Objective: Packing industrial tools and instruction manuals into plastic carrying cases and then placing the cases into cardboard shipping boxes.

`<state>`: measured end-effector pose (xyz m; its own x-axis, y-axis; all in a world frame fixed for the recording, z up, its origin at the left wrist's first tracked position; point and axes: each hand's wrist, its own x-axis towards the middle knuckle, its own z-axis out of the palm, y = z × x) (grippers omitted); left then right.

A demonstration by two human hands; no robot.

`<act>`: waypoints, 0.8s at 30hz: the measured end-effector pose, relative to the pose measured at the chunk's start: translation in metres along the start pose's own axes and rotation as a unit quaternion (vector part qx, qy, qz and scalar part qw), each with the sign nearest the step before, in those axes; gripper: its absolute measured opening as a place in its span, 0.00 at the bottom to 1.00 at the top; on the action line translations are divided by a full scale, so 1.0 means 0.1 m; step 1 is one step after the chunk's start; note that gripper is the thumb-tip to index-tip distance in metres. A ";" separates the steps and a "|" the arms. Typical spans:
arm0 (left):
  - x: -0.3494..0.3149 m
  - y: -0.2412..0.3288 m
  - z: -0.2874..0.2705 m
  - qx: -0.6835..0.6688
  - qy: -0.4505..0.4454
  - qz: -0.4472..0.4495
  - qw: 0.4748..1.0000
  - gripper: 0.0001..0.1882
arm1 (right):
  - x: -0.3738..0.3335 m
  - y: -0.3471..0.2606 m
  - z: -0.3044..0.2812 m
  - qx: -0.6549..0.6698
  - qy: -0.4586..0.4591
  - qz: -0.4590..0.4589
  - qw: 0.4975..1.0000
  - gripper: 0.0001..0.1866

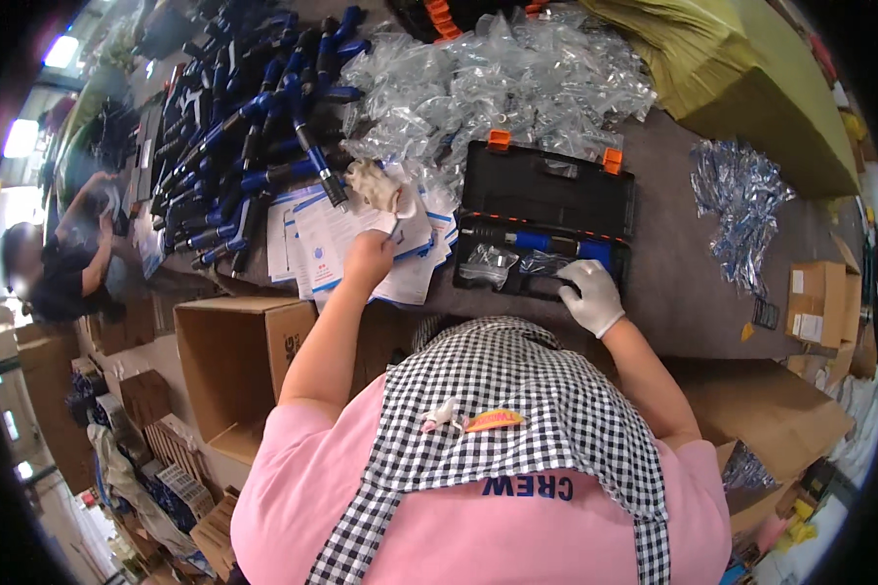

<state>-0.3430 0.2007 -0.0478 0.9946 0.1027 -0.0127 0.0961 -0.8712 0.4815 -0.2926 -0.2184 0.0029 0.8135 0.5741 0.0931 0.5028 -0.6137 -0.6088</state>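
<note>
My left hand (pixel 369 255), bare, pinches the edge of a printed leaflet (pixel 407 230) at the right of a spread pile of papers (pixel 324 239). A crumpled off-white glove (pixel 373 185) lies on that pile. In front of me a black tool case (pixel 548 188) with orange latches stands open. Its lower half holds a blue and black tool (pixel 541 241) and a clear bag of small parts (pixel 488 264). My right hand (pixel 592 296), in a white glove, rests over the case's front edge, fingers apart beside a second small bag (pixel 544 262).
Blue and black tools (pixel 254 127) are heaped at the left, clear bags (pixel 502 83) at the back. Silvery packets (pixel 739 205) and a yellow-green wrapped box (pixel 751 88) are at the right. Cardboard boxes (pixel 226 366) stand below the table. Another person (pixel 63 258) works at far left.
</note>
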 end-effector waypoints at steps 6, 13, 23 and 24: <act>-0.11 1.19 0.44 -0.048 -0.100 0.246 0.963 0.18 | 0.78 -0.32 0.05 0.446 -0.136 0.404 0.787 0.42; 0.45 2.18 0.87 -0.138 -0.164 0.355 0.910 0.15 | 0.72 0.96 0.01 0.119 -0.030 0.403 0.907 0.17; 1.09 1.69 0.98 0.106 -0.261 0.257 0.925 0.33 | 1.00 0.71 -0.38 -0.199 -0.019 0.370 0.907 0.40; 1.10 1.71 0.98 0.112 -0.275 0.244 0.923 0.34 | 0.93 0.48 -0.42 -0.274 -0.016 0.287 0.918 0.40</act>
<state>-0.2131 0.0161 -0.0528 0.7853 -0.5334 -0.3144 -0.4243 -0.8334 0.3541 -0.1806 -0.2173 0.0156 0.9856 0.0819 -0.1481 0.0734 -0.9954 -0.0619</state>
